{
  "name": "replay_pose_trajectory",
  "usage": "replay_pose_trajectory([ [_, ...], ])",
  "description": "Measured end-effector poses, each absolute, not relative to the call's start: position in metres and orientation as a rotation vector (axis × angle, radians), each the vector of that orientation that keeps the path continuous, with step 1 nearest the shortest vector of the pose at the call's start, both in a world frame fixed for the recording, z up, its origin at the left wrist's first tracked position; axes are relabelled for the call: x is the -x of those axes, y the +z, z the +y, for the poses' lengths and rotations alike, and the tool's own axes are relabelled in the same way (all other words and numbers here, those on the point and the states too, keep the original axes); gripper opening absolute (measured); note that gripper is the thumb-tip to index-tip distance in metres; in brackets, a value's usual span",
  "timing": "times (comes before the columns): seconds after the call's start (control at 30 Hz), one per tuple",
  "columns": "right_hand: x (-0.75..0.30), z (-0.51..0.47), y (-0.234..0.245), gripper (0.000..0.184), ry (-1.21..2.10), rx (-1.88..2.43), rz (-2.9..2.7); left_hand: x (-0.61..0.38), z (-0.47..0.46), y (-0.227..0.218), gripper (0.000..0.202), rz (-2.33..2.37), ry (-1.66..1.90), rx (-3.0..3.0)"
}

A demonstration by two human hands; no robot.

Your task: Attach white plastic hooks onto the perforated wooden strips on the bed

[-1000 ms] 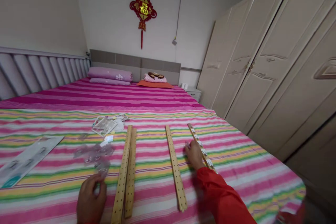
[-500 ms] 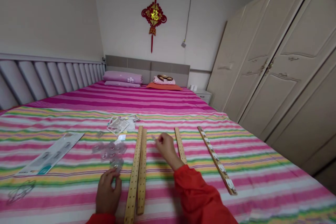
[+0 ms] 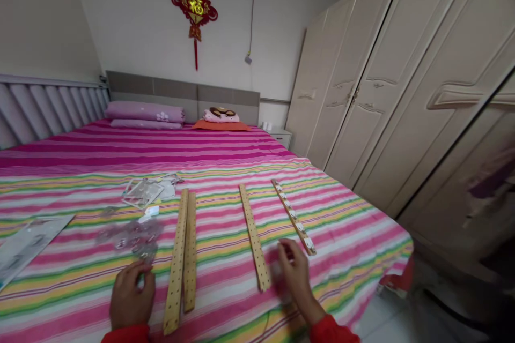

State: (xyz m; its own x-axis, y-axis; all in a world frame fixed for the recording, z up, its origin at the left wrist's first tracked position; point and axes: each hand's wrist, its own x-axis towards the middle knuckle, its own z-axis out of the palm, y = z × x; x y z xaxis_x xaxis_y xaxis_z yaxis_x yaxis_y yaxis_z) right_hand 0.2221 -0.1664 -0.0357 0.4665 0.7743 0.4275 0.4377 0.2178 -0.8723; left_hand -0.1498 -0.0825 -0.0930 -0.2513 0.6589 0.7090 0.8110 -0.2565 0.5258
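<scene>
My right hand (image 3: 295,270) is over the right side of the striped sheet, between a drilled wooden strip (image 3: 254,238) and a strip carrying a row of white round pieces (image 3: 293,215). Its fingers pinch a small clear plastic piece (image 3: 277,269), blurred by motion. On the left, my left hand (image 3: 132,295) rests with fingers loosely curled and the thumb apart, its fingertips at the near edge of a pile of clear plastic pieces with small metal parts (image 3: 134,236). Two more drilled wooden strips, a longer one (image 3: 176,268) and a shorter one (image 3: 190,257), lie side by side just right of it.
Clear packaging and cards (image 3: 145,193) lie beyond the pile. A flat printed package (image 3: 32,244) is at the far left. Folded bedding (image 3: 147,112) sits by the headboard (image 3: 156,88). A wardrobe (image 3: 362,118) stands to the right, past the bed's edge.
My right hand has moved right and nearer to me, from beside the paired strips to past the single strip. My left hand stays by the clear pile. The view has turned right.
</scene>
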Motion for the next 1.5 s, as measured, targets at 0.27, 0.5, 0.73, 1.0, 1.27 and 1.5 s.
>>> replay_pose_trajectory([
  [0.27,-0.315,-0.189,-0.055,0.056,0.005,2.038,-1.035,0.143,-0.092,-0.073,0.02,-2.199,-1.79,1.614],
  [0.5,-0.31,-0.168,-0.041,0.026,0.079,2.315,-1.109,0.151,-0.113,-0.051,0.031,-2.666,-2.127,1.245],
  [0.73,-0.321,-0.184,-0.04,0.034,0.155,1.858,-0.95,0.108,-0.144,-0.033,0.032,-2.528,-2.329,1.472],
  [1.0,-0.286,-0.197,-0.026,0.046,0.349,1.539,-0.717,0.029,-0.156,-0.014,0.041,-2.413,-2.756,2.044],
  [1.27,-0.197,-0.189,-0.006,0.055,0.544,1.193,-0.717,0.002,-0.148,-0.002,0.052,-2.473,-3.285,2.106],
  [1.5,-0.126,-0.177,-0.011,0.043,0.618,1.097,-0.924,-0.01,-0.125,0.02,0.037,-2.097,-3.63,2.02],
])
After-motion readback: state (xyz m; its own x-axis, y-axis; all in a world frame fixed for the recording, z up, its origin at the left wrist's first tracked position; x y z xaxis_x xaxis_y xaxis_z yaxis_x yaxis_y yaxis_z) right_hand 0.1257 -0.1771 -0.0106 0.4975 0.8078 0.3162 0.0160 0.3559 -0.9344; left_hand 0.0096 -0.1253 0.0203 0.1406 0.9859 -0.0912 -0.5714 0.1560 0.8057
